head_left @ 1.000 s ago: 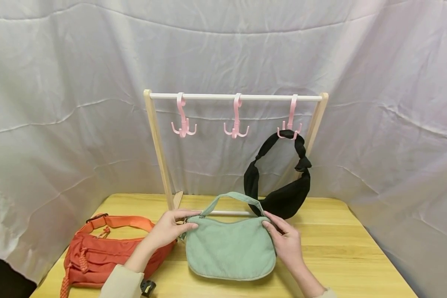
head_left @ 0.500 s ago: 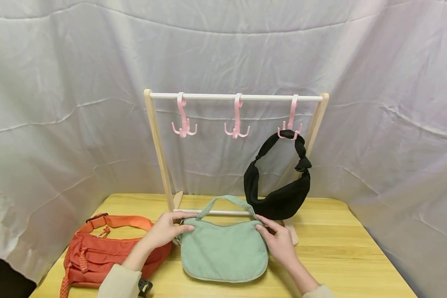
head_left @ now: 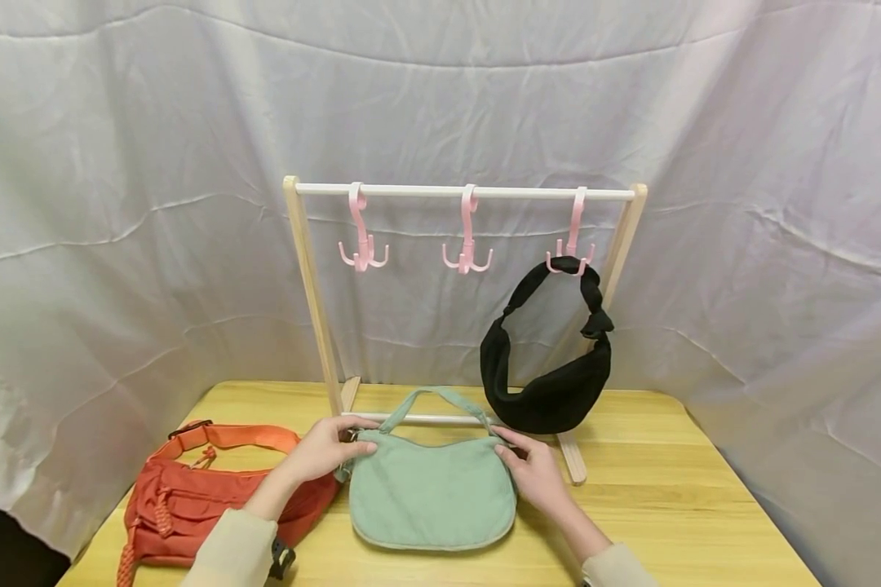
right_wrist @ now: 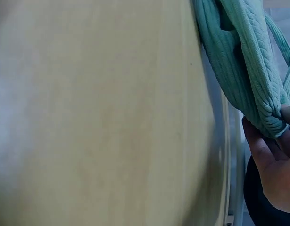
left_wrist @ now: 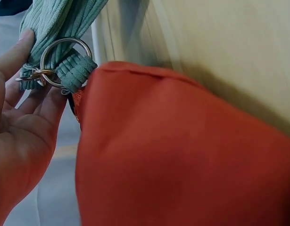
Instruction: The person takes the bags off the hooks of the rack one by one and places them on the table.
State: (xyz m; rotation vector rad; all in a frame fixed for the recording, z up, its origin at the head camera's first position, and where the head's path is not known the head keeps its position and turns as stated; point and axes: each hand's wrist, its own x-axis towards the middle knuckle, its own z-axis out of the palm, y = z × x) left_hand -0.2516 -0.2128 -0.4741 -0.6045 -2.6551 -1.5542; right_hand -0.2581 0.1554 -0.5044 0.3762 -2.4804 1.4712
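A mint green corduroy handbag (head_left: 433, 493) stands upright at the table's front middle, its handle (head_left: 440, 394) arched above the top. My left hand (head_left: 326, 448) pinches its upper left corner, thumb in front and fingers behind. At the upper right corner, my right hand (head_left: 536, 469) pinches the bag the same way. In the left wrist view a metal ring (left_wrist: 64, 61) with a small clasp joins the bag's strap end beside my fingers. The right wrist view shows the bag's ribbed side (right_wrist: 248, 66) between thumb and fingers.
Behind stands a wooden rack with a white bar (head_left: 411, 191) and three pink hooks, the middle hook (head_left: 467, 236) among them. A black bag (head_left: 551, 399) hangs from the right hook. A red waist bag (head_left: 205, 509) lies left, under my left forearm. Grey curtain (head_left: 440, 98) surrounds the table.
Both hands have moved left with the green handbag, bringing it away from the black bag and nearer the red waist bag. A foot of the rack has come into view.
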